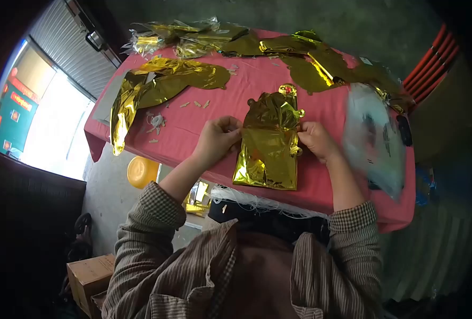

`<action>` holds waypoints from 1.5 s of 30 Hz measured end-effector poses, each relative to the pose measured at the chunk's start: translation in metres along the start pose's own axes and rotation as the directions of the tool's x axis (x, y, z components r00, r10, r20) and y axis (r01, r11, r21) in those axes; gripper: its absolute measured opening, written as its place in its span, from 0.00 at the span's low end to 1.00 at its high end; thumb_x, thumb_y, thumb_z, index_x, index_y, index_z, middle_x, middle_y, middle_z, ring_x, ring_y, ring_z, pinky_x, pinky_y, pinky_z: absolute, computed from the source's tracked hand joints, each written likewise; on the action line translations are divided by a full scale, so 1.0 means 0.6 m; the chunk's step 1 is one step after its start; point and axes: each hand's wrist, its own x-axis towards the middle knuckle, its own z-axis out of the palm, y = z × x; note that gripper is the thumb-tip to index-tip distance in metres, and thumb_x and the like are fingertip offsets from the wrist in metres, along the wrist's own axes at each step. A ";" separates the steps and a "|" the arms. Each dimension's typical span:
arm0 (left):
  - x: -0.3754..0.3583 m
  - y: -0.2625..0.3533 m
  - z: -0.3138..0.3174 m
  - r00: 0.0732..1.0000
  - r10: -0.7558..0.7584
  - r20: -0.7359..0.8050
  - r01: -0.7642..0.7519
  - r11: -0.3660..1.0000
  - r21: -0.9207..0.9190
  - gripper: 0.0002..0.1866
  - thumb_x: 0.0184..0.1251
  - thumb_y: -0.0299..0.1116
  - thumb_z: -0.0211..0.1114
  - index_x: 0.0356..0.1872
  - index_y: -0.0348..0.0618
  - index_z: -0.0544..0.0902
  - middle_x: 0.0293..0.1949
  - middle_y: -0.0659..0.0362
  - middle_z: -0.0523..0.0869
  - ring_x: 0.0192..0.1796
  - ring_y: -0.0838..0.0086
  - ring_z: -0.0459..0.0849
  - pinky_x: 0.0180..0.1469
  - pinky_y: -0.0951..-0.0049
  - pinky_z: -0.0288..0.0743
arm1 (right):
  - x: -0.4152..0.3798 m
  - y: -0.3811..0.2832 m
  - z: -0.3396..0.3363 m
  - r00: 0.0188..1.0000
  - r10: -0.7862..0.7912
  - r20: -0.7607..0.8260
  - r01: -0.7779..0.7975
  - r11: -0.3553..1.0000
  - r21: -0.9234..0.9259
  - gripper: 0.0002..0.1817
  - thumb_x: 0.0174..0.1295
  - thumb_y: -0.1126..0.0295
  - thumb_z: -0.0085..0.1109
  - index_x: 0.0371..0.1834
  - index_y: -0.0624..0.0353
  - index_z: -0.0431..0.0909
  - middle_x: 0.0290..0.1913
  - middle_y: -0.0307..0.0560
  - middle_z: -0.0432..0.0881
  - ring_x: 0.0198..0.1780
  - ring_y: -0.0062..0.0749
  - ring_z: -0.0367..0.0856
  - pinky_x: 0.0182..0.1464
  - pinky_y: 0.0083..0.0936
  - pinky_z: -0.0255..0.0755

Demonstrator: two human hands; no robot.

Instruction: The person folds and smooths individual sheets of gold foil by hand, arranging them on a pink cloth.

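A flat, folded gold foil balloon (268, 154) lies at the near edge of the pink-covered table, creased across its middle with small tabs along its outline. My left hand (219, 139) pinches the balloon's left edge near the crease. On the opposite side, my right hand (317, 139) grips the right edge between thumb and fingers. At the balloon's far end is a small round tab with a red mark (288, 90). Small pale slips (197, 104) are scattered on the cloth beyond my left hand.
More flat gold foil balloons (193, 74) lie at the table's left and along its far edge, some in transparent wrapping. A translucent plastic bag (377, 138) rests at the right. White string (257, 202) hangs below the near edge. A yellow basin (142, 171) and a cardboard box (90, 271) are at floor level.
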 end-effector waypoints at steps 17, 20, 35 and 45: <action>-0.015 0.005 0.001 0.997 0.077 0.000 -0.074 0.955 -0.286 0.06 0.63 0.25 0.58 0.40 0.36 0.77 0.26 0.62 0.80 0.23 0.82 0.77 0.23 0.82 0.71 | 0.008 -0.011 0.004 0.989 0.134 -0.067 -0.124 0.982 0.143 0.08 0.58 0.73 0.51 0.31 0.65 0.79 0.30 0.42 0.82 0.31 0.19 0.76 0.36 0.17 0.67; -0.010 -0.009 -0.004 0.983 0.175 0.061 -0.161 0.969 -0.188 0.05 0.62 0.26 0.60 0.38 0.36 0.77 0.26 0.62 0.80 0.23 0.82 0.77 0.23 0.82 0.71 | 0.007 -0.007 0.002 0.991 0.112 -0.070 -0.100 0.983 0.151 0.08 0.59 0.74 0.50 0.33 0.65 0.79 0.31 0.41 0.82 0.31 0.18 0.76 0.36 0.16 0.67; 0.026 -0.003 -0.031 0.974 -0.127 0.188 0.163 0.968 -0.190 0.12 0.60 0.25 0.61 0.45 0.35 0.78 0.25 0.60 0.83 0.23 0.81 0.80 0.24 0.84 0.74 | -0.009 0.000 -0.012 0.983 -0.090 0.162 0.080 0.994 0.070 0.14 0.63 0.76 0.45 0.50 0.62 0.76 0.48 0.39 0.80 0.50 0.20 0.76 0.57 0.20 0.65; 0.012 0.013 -0.028 0.986 -0.089 0.140 0.092 0.996 -0.016 0.03 0.58 0.25 0.62 0.32 0.38 0.80 0.25 0.61 0.83 0.21 0.82 0.79 0.21 0.85 0.71 | -0.009 -0.003 -0.010 0.982 -0.117 0.151 0.115 0.993 0.021 0.12 0.62 0.76 0.48 0.48 0.62 0.77 0.45 0.38 0.81 0.48 0.19 0.77 0.54 0.20 0.67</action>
